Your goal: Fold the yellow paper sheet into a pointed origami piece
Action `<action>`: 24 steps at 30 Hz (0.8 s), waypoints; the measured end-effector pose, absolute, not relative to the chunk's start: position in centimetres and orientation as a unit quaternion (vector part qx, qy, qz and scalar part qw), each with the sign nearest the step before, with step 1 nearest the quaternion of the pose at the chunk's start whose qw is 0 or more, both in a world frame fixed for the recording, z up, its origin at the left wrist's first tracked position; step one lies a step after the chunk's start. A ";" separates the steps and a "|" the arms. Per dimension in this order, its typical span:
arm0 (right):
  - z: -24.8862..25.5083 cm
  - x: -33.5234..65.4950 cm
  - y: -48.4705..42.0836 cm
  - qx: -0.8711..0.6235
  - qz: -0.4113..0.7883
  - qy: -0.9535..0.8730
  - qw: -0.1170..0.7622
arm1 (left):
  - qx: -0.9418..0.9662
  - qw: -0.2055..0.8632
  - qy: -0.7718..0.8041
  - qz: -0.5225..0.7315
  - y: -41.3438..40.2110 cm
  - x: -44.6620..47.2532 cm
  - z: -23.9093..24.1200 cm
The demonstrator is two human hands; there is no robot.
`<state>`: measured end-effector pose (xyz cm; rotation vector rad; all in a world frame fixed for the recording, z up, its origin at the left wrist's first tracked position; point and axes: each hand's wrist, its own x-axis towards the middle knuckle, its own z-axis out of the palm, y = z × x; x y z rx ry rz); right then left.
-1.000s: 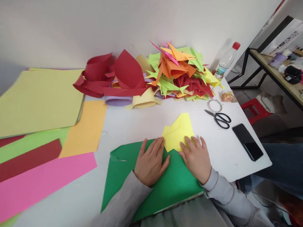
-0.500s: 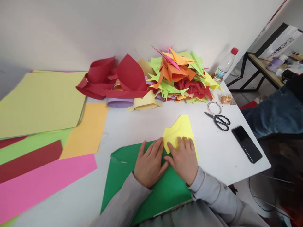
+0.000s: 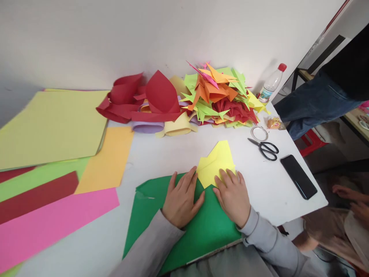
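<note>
A folded piece of yellow paper (image 3: 215,161) lies partly on the far edge of a green sheet (image 3: 150,219) and partly on the white table. My left hand (image 3: 181,200) rests flat on the green sheet, its fingertips touching the yellow paper's left corner. On the other side, my right hand (image 3: 233,194) lies with fingers stretched out over the lower right part of the yellow paper. Its fingers hide that edge. Neither hand grips anything.
Stacked coloured sheets (image 3: 54,127) lie at left. Along the wall are red paper rolls (image 3: 163,92) and piled folded paper (image 3: 216,94). At right are a bottle (image 3: 271,84), tape ring (image 3: 259,133), scissors (image 3: 263,149) and phone (image 3: 298,176). Other people (image 3: 319,100) are beyond the table.
My right hand has slid right across the yellow paper, away from my left hand. The left stays almost in place. A person in jeans has moved, and another person's hands have appeared at lower right.
</note>
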<state>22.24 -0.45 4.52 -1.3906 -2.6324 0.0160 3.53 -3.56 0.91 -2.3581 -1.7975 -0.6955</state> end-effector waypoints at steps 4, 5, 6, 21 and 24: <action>4.3 22.1 -0.7 -0.468 0.004 -0.880 0.081 | -0.754 0.066 -0.605 -0.246 -3.7 3.4 0.5; 4.2 22.0 -0.8 -0.469 0.004 -0.879 0.080 | -0.753 0.067 -0.609 -0.240 -3.8 3.5 0.5; 4.2 22.0 -0.9 -0.471 0.004 -0.879 0.080 | -0.755 0.068 -0.610 -0.231 -3.8 3.5 0.5; 3.4 20.2 -1.4 -0.481 -0.026 -0.871 0.094 | -0.779 0.066 -0.599 -0.173 -3.6 4.1 1.3; 3.5 19.8 -1.4 -0.481 -0.020 -0.871 0.102 | -0.775 0.041 -0.604 -0.182 -3.7 4.3 1.4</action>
